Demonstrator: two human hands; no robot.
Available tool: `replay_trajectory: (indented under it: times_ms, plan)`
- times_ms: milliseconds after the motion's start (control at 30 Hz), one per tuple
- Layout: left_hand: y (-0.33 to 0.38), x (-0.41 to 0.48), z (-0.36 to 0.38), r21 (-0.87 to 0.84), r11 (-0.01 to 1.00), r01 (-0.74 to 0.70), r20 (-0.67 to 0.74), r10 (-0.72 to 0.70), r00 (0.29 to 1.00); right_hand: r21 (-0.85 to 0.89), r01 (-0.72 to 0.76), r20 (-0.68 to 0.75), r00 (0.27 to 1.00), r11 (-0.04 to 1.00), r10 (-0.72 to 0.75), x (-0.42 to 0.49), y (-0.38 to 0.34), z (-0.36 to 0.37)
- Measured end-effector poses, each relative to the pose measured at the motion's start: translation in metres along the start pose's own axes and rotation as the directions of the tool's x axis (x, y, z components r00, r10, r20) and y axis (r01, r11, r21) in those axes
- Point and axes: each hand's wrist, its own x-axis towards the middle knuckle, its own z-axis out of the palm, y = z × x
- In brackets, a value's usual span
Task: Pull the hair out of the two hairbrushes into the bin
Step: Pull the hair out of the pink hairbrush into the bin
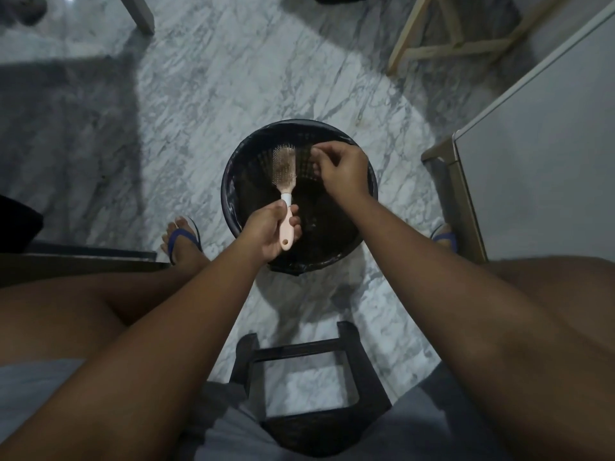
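Left hand (273, 232) grips the brush (285, 197), hair (282, 166) thick in its bristles, over the bin (229, 181) at centre frame, right hand (339, 171) beside it pinching seemingly a few strands, so it's early going, second brush unseen.

Brush (287, 198) up over the bin (227, 181), pink handle low, white collar, bristles facing up and matted with pale hair (283, 168); bin round, black, bag-lined, upright, directly beneath.

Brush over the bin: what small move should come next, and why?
Probably the right hand should pinch the hair matted in the brush, which the left hand holds by its handle over the bin.
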Motion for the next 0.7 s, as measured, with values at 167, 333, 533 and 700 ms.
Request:
replay_trajectory:
  times_ms: [167, 333, 533, 700]
  plan:
    - [-0.003, 0.008, -0.006, 0.019, 1.000, 0.017, -0.132, -0.014, 0.991, -0.009, 0.114, -0.121, 0.986, 0.993, -0.114, -0.007, -0.006, -0.007]
    - [-0.012, 0.007, -0.017, -0.040, 0.999, 0.030, -0.204, -0.037, 0.978, 0.150, 0.156, -0.408, 0.909, 0.976, -0.082, 0.007, -0.023, -0.017]
    - [-0.004, -0.004, -0.018, 0.085, 0.996, -0.033, -0.157, 0.046, 0.986, -0.447, -0.105, 0.164, 0.966, 0.888, 0.197, -0.006, 0.002, -0.017]
    - [0.003, -0.005, -0.020, 0.168, 0.982, -0.087, -0.071, 0.100, 0.992, -0.470, -0.092, 0.317, 0.911, 0.878, 0.265, -0.012, 0.002, -0.004]
